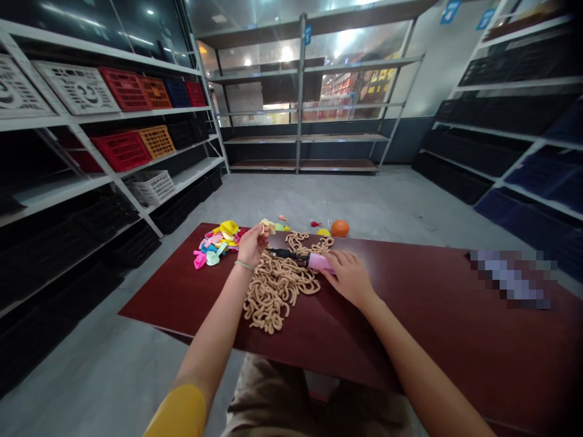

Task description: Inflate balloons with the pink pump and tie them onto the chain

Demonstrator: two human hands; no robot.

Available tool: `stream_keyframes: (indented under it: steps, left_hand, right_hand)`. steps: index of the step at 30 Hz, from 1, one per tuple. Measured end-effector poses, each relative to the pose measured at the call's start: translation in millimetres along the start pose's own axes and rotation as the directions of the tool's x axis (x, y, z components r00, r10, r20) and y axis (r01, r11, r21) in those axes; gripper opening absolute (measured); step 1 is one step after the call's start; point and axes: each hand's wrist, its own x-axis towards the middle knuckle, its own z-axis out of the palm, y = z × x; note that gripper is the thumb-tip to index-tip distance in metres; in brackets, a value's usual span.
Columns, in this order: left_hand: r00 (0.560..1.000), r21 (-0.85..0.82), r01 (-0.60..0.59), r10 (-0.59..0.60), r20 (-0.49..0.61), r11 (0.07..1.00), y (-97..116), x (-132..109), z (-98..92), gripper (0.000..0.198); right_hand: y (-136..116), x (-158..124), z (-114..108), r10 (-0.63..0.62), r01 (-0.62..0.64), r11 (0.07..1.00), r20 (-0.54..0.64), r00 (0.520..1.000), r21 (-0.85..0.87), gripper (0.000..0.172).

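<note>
My left hand (255, 243), raised over the far side of the table, is closed with a pale cream balloon (268, 226) pinched in its fingertips. A pink and black hand pump (319, 262) lies across a heap of tan, curly rope-like pieces (277, 288). My right hand (351, 276) is wrapped over the pump's pink end, and its black narrow end points toward my left hand. Left of my left hand lies a pile of limp balloons (214, 243) in yellow, pink, blue and mint.
An inflated orange balloon (340, 228) is at the far edge of the dark red table (432, 291). Small colored pieces lie on the floor beyond. A blurred-out flat object (510, 279) is at the right. Shelves with crates (121, 150) stand at the left; more shelving is behind and right.
</note>
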Motion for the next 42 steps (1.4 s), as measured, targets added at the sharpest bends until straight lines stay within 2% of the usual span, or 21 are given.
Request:
stream_keyframes:
  steps: [2, 4, 7, 9, 12, 15, 18, 21, 26, 29, 34, 39, 42]
  left_hand:
    - [0.998, -0.08, 0.046, -0.043, 0.04, 0.996, -9, -3, 16.3, 0.01]
    - [0.995, -0.15, 0.069, -0.057, 0.084, 0.986, -19, -5, 26.4, 0.01]
    - [0.988, -0.232, 0.101, -0.069, 0.141, 0.968, -29, -6, 27.0, 0.015]
    - [0.992, -0.294, 0.089, -0.057, 0.116, 0.952, -30, -6, 19.1, 0.017]
    - [0.999, -0.395, 0.012, -0.028, -0.036, 0.919, -27, -2, 3.5, 0.016]
    - [0.989, -0.455, 0.029, -0.093, -0.119, 0.89, -25, 1, -6.5, 0.022]
    - [0.978, -0.461, 0.101, -0.172, -0.115, 0.882, -27, 2, -8.1, 0.022]
    - [0.974, -0.461, 0.119, -0.193, -0.117, 0.88, -30, 2, -5.8, 0.02]
    - [0.964, -0.506, 0.187, -0.256, -0.071, 0.842, -29, -1, -4.2, 0.02]
    - [0.97, -0.465, 0.163, -0.227, -0.084, 0.87, -28, 0, -6.8, 0.021]
    - [0.99, -0.363, 0.047, -0.092, -0.107, 0.93, -27, 2, -11.0, 0.022]
    - [0.996, -0.28, 0.025, -0.048, -0.076, 0.96, -27, -2, -8.2, 0.026]
    - [0.995, -0.241, -0.062, 0.042, -0.088, 0.969, -30, -3, -4.7, 0.022]
  right_hand:
    - [6, -3, 1, 0.052, -0.05, 0.998, 0.078, 0.996, -0.029, 0.053]
    - [11, -7, 3, 0.072, -0.064, 0.996, 0.155, 0.985, -0.055, 0.055]
    - [15, -9, 4, 0.069, -0.057, 0.996, 0.205, 0.976, -0.067, 0.051]
    - [15, -9, 3, 0.08, -0.069, 0.996, 0.183, 0.98, -0.064, 0.051]
    - [14, -7, 2, 0.113, -0.107, 0.993, 0.135, 0.984, -0.053, 0.052]
    - [11, -6, 0, 0.145, -0.144, 0.989, 0.093, 0.985, -0.026, 0.051]
    - [7, -6, -2, 0.158, -0.158, 0.987, 0.044, 0.987, -0.002, 0.051]
    - [5, -6, -4, 0.16, -0.16, 0.987, -0.003, 0.987, 0.002, 0.053]
    - [5, -8, -5, 0.082, -0.083, 0.997, -0.026, 0.996, -0.006, 0.053]
    - [6, -8, -6, 0.054, -0.054, 0.998, -0.031, 0.998, -0.013, 0.051]
    - [5, -8, -6, 0.024, -0.025, 1.0, -0.055, 0.998, -0.013, 0.052]
    - [3, -8, -3, 0.001, -0.001, 1.0, -0.022, 1.0, -0.017, 0.052]
    - [1, -8, -2, 0.004, -0.005, 1.0, -0.01, 1.0, -0.03, 0.051]
